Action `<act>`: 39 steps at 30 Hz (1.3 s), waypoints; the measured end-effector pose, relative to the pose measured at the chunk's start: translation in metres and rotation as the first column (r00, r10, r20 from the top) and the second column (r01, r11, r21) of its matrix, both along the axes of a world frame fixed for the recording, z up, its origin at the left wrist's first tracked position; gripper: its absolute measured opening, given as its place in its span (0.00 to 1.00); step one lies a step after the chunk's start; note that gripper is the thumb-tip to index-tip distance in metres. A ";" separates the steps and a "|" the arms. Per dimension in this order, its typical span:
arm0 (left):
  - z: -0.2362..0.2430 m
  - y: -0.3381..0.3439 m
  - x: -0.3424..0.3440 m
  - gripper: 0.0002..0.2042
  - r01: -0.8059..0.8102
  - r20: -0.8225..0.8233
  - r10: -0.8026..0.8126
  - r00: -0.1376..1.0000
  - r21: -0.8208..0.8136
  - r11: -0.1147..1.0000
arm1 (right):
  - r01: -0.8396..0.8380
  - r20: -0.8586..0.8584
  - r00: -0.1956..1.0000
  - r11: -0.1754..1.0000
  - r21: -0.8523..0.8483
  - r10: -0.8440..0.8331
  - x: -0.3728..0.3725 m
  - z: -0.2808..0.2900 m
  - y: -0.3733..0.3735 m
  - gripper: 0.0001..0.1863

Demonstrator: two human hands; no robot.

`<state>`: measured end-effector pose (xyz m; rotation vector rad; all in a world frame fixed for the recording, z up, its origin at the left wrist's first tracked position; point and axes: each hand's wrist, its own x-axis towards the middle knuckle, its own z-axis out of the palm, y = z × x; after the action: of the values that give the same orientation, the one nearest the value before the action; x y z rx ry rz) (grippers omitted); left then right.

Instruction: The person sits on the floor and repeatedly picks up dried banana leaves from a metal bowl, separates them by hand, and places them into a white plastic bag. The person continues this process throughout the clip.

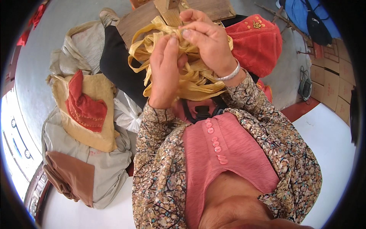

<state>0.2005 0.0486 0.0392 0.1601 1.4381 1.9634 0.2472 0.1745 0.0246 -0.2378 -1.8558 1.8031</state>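
A loose heap of yellow, flat, ribbon-like strips [202, 82] lies in my lap, looping out to both sides. My left hand [164, 70] is closed, with thumb and forefinger pinching strips at the top of the heap. Close beside it, fingertips almost meeting, my right hand [209, 44] pinches the same strips. A white bracelet [230, 71] circles my right wrist. Just beyond my fingertips, a flat yellow woven band [167, 13] runs over a wooden board [133, 28]. The exact crossing of strips between the fingers is too small to make out.
A red towel [253, 47] hangs at my right. On the left lie a red cloth [85, 105], a tan sack [61, 91], grey cloth [114, 168] and a white plastic bag [127, 114]. Cardboard boxes [331, 86] and a blue bag [299, 15] stand at the right.
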 end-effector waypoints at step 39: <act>-0.001 -0.050 -0.019 0.12 0.520 -0.298 -0.646 0.703 -0.404 0.752 | -0.489 0.257 0.845 0.483 0.726 0.469 0.037 0.016 0.056 0.19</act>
<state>0.1812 -0.0010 0.0385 0.8563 1.6584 1.1997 0.2840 0.2308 0.0408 0.6657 -2.7142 1.0693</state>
